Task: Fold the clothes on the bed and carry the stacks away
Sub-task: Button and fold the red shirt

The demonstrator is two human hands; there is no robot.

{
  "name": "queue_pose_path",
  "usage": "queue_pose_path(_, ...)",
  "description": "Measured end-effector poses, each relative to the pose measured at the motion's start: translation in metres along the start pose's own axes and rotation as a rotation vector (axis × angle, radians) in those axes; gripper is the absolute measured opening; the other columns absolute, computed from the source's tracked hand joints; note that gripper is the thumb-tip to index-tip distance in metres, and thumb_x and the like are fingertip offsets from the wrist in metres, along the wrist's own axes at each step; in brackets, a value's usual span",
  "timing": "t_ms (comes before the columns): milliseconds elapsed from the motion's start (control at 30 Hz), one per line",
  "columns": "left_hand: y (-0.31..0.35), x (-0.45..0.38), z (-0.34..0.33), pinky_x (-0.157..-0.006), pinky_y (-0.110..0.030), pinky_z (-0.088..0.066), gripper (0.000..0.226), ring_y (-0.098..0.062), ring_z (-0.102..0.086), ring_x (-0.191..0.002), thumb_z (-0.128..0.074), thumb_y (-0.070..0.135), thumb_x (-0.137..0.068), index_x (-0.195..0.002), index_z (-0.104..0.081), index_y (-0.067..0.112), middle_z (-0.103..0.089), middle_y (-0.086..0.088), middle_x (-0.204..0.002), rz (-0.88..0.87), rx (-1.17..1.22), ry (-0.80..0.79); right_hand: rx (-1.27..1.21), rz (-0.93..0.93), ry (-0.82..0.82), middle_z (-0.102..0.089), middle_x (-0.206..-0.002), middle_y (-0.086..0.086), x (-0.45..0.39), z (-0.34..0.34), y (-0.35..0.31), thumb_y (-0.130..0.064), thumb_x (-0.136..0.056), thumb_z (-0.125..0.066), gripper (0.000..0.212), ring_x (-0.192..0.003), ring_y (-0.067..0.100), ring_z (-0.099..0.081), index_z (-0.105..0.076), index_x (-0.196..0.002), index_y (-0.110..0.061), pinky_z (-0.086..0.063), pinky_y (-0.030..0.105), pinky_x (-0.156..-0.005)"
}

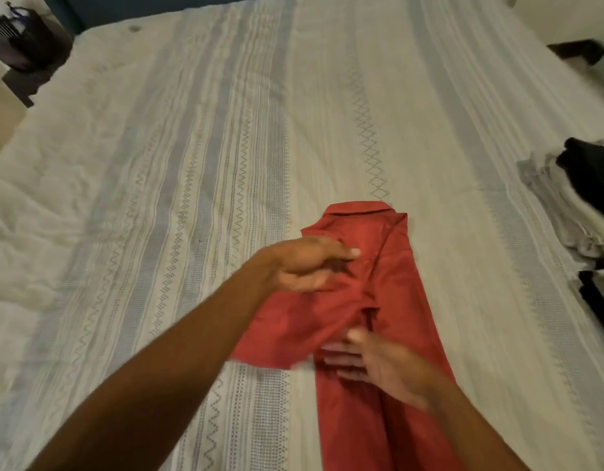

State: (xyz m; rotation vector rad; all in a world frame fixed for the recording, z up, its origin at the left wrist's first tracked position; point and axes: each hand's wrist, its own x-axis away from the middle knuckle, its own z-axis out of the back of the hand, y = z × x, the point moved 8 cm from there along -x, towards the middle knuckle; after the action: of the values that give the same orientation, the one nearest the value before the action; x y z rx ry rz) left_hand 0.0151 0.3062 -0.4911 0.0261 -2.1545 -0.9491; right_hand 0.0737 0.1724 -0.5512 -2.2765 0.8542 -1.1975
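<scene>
Head view: you're mid-fold on the red shirt [389, 300]; left hand [307, 266] pinches its sleeve, right hand [372, 365] presses flat, fingers spread. Next, likely lay that sleeve across.

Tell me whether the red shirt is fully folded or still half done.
Half done. The red shirt lies long and narrow, its right side folded in, while its left sleeve flap sticks out sideways under the left hand.

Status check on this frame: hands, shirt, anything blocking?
Left hand pinching red shirt, right hand open, flat on it. Shirt partly folded on bed. Folded stacks at right, nothing blocking.
</scene>
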Motion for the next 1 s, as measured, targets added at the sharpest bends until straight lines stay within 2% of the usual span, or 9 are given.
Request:
queue_pose_path(133,0.009,-0.031,-0.027,-0.099,-0.035,-0.055,0.036,-0.031,-0.068,-0.110,-0.043,0.013,-0.106,-0.135,-0.051,-0.007,-0.070,-0.024,-0.116,-0.197,0.149,-0.007,-0.705,0.295,0.100,-0.058,-0.142,0.012,0.024,0.032,-0.046,-0.046,-0.103,-0.052,0.056,-0.134,0.026,-0.053,-0.055,-0.143,-0.008,-0.035,0.047,-0.118)
queue_pose_path(233,0.002,-0.025,0.034,-0.069,-0.025,-0.058,0.020,-0.022,-0.070,-0.080,-0.051,0.009,-0.101,-0.108,-0.068,0.001,-0.075,-0.018,-0.099,-0.336,-0.122,0.686,-0.313,0.108,0.456,-0.071,-0.123,0.012,0.016,0.076,-0.043,-0.035,-0.084,-0.075,0.057,-0.114,0.026,-0.069,-0.064,-0.133,-0.009,-0.047,0.047,-0.108)
queue_pose_path(333,-0.015,0.001,0.079,-0.075,-0.034,-0.054,0.016,-0.019,-0.062,-0.085,-0.067,0.022,-0.091,-0.101,-0.063,0.011,-0.066,-0.001,-0.094,-0.309,-0.492,1.167,-0.015,0.004,0.612,-0.076,-0.110,0.011,0.021,0.114,-0.060,-0.037,-0.075,-0.082,0.054,-0.102,0.028,-0.073,-0.072,-0.122,-0.011,-0.053,0.047,-0.101)
queue_pose_path(433,-0.040,-0.010,0.102,-0.086,-0.037,-0.051,0.058,-0.021,-0.058,-0.101,-0.076,0.041,-0.086,-0.126,-0.051,0.006,-0.058,-0.004,-0.112,-0.199,-0.463,1.109,0.003,0.021,0.551,-0.075,-0.112,0.008,0.032,0.129,-0.096,-0.039,-0.087,-0.073,0.040,-0.100,0.026,-0.073,-0.073,-0.121,-0.017,-0.057,0.042,-0.095)
queue_pose_path(533,-0.044,-0.028,0.108,-0.071,-0.026,-0.048,0.041,-0.017,-0.060,-0.092,-0.074,0.042,-0.088,-0.110,-0.058,0.011,-0.062,0.003,-0.097,-0.229,-0.352,1.038,0.043,0.003,0.513,-0.075,-0.098,0.006,0.039,0.151,-0.123,-0.038,-0.094,-0.065,0.027,-0.080,0.019,-0.071,-0.079,-0.108,-0.020,-0.062,0.035,-0.073)
queue_pose_path(633,-0.031,-0.038,0.113,-0.064,-0.034,-0.053,0.028,-0.020,-0.064,-0.074,-0.074,0.036,-0.090,-0.085,-0.065,0.009,-0.068,-0.006,-0.075,-0.300,-0.361,1.050,0.519,-0.074,0.945,-0.075,-0.094,0.019,0.055,0.210,-0.142,-0.033,-0.094,-0.068,0.028,-0.082,0.033,-0.069,-0.075,-0.096,-0.006,-0.056,0.041,-0.080)
queue_pose_path(733,-0.032,-0.044,0.124,-0.078,-0.042,-0.061,0.028,-0.021,-0.068,-0.068,-0.078,0.034,-0.087,-0.093,-0.072,0.008,-0.074,-0.015,-0.080,-0.346,-0.191,0.951,1.150,0.006,1.381,-0.056,-0.131,0.028,0.064,0.217,-0.167,-0.032,-0.094,-0.062,0.034,-0.119,0.047,-0.051,-0.061,-0.120,-0.008,-0.041,0.056,-0.102)
queue_pose_path(867,-0.060,-0.046,0.135,-0.075,-0.025,-0.061,0.036,-0.015,-0.076,-0.085,-0.077,0.043,-0.085,-0.101,-0.074,0.011,-0.078,-0.008,-0.094,-0.336,0.155,0.864,1.388,0.545,0.924,-0.058,-0.126,0.018,-0.011,0.133,-0.173,-0.030,-0.098,-0.052,0.035,-0.116,0.039,-0.054,-0.058,-0.122,-0.005,-0.045,0.049,-0.098)
queue_pose_path(1000,-0.073,-0.049,0.142,-0.081,-0.029,-0.060,0.035,-0.023,-0.076,-0.092,-0.063,0.036,-0.097,-0.107,-0.071,0.003,-0.077,-0.014,-0.098,-0.293,0.280,0.813,1.486,0.605,0.420,-0.062,-0.122,0.004,-0.103,0.049,-0.170,-0.052,-0.092,-0.055,0.049,-0.113,0.023,-0.057,-0.060,-0.123,-0.014,-0.047,0.040,-0.099)
